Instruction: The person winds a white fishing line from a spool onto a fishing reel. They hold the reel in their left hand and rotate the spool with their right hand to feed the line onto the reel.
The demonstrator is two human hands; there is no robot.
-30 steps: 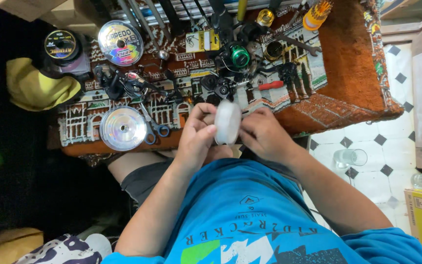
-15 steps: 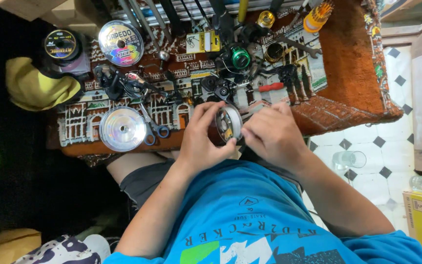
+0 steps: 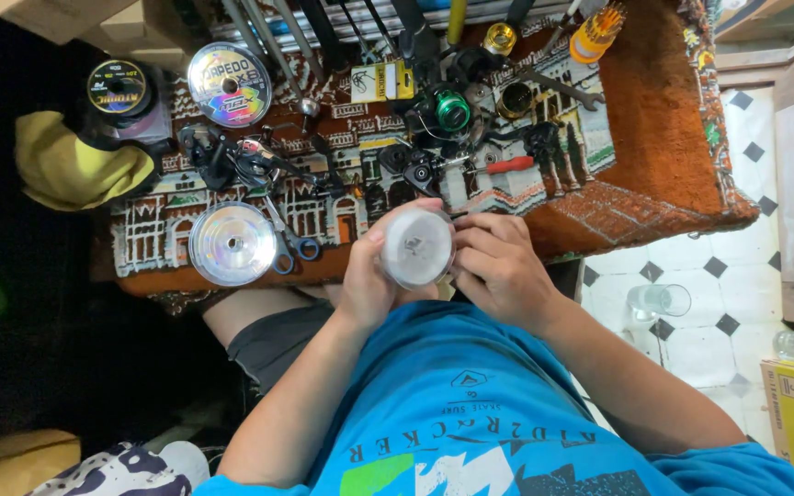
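Two hands grip one clear round spool: left hand curled around its rim, right hand closed against its edge. Probably light, stiff, slippery plastic; hold by the rim.

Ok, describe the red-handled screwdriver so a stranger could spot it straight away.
Start at the patterned mat with its rust-coloured border. Near its middle, just beyond the hands' white spool, lies the screwdriver. Its short bright red handle is the only red tool among the dark reel parts.
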